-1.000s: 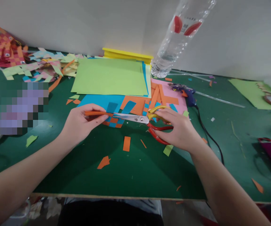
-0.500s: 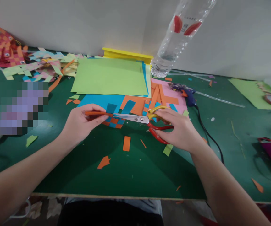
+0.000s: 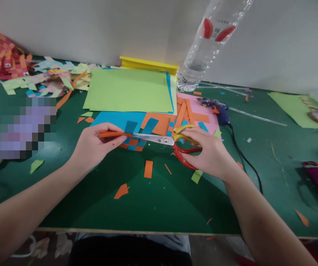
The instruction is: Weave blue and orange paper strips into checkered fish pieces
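Observation:
Pinched in my left hand (image 3: 96, 144) is an orange paper strip (image 3: 107, 134), seen nearly edge-on. My right hand (image 3: 210, 149) grips a pair of scissors (image 3: 161, 139) by one yellow and one red handle. The blades point left, and their tips meet the strip's end beside my left fingertips; whether the paper lies between them is hard to make out. Behind and below the blades lies a woven blue-and-orange paper piece (image 3: 132, 145), partly covered. Blue tabs (image 3: 151, 125) stick up near it.
A stack of green paper (image 3: 131, 90) lies behind the hands, with a water bottle (image 3: 203, 55) to its right. A glue gun (image 3: 221, 112) trails a black cord. Woven orange-and-pink paper pieces (image 3: 6, 55) are heaped far left. Orange scraps (image 3: 148, 169) lie near the front edge.
Almost nothing differs. Both hands, the strip and the scissors stay in nearly the same place, with only a very slight shift to the left.

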Tool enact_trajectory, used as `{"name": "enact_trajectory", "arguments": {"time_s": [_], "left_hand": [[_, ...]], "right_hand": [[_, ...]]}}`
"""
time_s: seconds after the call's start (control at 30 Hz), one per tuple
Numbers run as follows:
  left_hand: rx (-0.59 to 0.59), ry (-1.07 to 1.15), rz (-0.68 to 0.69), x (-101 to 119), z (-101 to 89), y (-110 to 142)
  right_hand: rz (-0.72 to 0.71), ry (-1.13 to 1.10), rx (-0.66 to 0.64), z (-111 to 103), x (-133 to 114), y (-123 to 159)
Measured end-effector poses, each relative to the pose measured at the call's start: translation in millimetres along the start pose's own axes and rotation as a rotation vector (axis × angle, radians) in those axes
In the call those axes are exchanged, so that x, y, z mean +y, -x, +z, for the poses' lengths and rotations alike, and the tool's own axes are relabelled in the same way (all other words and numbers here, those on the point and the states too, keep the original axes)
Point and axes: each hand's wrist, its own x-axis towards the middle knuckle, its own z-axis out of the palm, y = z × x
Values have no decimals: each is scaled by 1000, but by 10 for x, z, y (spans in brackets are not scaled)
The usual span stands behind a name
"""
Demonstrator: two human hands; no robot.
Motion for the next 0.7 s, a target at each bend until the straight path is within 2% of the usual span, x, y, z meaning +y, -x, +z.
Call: {"name": "enact_trajectory", "arguments": {"time_s": [0.47,0.7], "left_hand": [[2,-15,-5,-22,13,-3],[-25,9,37,-34,14,-8]], "right_hand": [[1,29,-21,-4,-20,-4],[6,46,-38,-15,-37,13]]}}
